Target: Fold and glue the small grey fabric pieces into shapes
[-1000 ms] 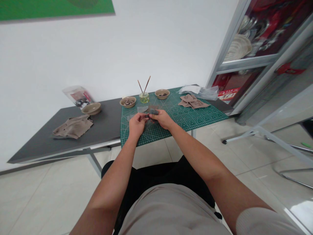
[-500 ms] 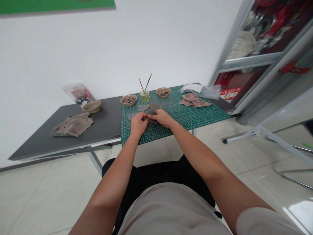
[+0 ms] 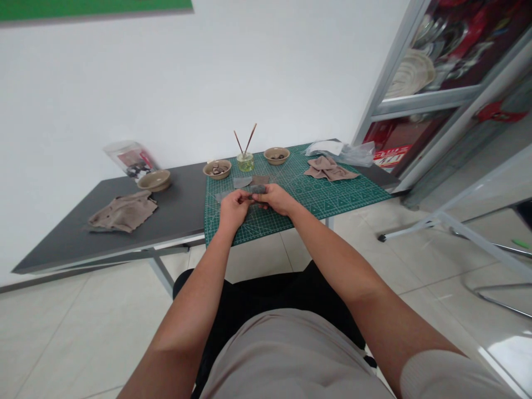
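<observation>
Over the front part of the green cutting mat [image 3: 332,191], my left hand [image 3: 235,208] and my right hand [image 3: 276,199] meet with bent fingers. Between them is a small dark grey sheet [image 3: 258,189], its material too small to make out. Both hands pinch it; the fingers hide most of it. Just beyond lie a light grey piece [image 3: 242,182] and a brown piece [image 3: 260,180], both flat and rectangular. A thin, see-through grey piece [image 3: 223,196] shows beside my left hand.
Behind the hands stand a bowl of small dark pieces [image 3: 217,169], a glass jar with two thin sticks [image 3: 245,161] and another bowl [image 3: 276,155]. A crumpled brown cloth [image 3: 330,168] and plastic bag [image 3: 359,154] lie right. Left are a brown cloth [image 3: 123,211], bowl [image 3: 154,180] and clear container [image 3: 129,159].
The dark grey sheet is tilted up more and shows more of its face above the fingers. My hands stay close together at nearly the same spot, and the view has shifted slightly.
</observation>
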`<state>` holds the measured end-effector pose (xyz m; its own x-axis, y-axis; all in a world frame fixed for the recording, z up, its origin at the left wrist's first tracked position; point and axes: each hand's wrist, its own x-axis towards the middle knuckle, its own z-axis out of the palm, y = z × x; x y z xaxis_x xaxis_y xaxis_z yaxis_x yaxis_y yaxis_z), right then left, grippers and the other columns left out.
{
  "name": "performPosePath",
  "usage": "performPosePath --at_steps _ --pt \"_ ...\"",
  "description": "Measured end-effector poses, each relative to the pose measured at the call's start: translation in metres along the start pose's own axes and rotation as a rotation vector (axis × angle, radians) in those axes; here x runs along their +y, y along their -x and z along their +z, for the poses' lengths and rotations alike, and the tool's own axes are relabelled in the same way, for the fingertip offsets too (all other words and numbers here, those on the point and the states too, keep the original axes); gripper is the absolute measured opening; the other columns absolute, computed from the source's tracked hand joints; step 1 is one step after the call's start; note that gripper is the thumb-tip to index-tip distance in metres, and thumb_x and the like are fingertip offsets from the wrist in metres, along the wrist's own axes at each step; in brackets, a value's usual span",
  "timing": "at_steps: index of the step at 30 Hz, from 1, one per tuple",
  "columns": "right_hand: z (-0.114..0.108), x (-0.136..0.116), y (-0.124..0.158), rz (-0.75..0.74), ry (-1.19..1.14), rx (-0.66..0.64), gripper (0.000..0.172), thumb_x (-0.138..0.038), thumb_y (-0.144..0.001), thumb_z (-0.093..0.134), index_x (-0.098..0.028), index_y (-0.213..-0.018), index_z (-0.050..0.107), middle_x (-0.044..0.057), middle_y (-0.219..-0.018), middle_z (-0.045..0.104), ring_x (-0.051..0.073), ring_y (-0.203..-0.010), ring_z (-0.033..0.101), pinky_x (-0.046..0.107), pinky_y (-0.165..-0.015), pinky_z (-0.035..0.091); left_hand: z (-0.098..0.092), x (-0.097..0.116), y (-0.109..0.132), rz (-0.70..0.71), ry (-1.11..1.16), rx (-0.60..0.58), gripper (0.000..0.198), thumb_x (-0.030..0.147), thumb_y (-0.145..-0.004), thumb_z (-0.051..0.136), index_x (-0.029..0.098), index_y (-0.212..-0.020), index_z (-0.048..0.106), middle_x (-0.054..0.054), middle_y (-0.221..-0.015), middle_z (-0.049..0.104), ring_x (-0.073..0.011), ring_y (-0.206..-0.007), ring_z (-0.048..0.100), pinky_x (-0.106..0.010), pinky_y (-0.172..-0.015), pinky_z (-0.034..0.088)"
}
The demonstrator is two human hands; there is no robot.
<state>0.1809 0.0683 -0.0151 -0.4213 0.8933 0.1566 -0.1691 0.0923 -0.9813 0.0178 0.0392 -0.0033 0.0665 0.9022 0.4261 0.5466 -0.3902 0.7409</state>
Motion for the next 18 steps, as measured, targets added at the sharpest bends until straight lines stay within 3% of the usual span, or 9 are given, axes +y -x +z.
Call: performPosePath --at_steps 10,18 --pt "0.0036 -0.0003 -0.0016 -0.041 0.025 0.147 0.040 -0.039 -0.059 0.081 -0.017 -0.076 0.053 -0.002 -0.063 0.060 0.010 -0.051 0.053 0.021 -0.043 0.039 0.0016 -0.0042 -0.0032 0.022 -0.065 0.032 0.007 0.017 -0.073 0.060 0.019 -0.074 0.066 0.001 -0.068 0.065 -0.0138 -0.062 0.055 -0.026 -0.062 0.043" --pt "0.0050 0.0007 -0.0016 -0.065 0.070 0.152 0.038 -0.040 -0.058 0.081 -0.017 -0.071 0.054 -0.005 -0.057 0.054 0.008 -0.051 0.046 0.021 -0.047 0.035 0.0018 -0.0056 -0.0026 0.107 -0.155 0.051 0.008 0.016 -0.074 0.058 0.019 -0.067 0.059 0.000 -0.067 0.060 -0.0146 -0.065 0.053 -0.026 -0.063 0.041"
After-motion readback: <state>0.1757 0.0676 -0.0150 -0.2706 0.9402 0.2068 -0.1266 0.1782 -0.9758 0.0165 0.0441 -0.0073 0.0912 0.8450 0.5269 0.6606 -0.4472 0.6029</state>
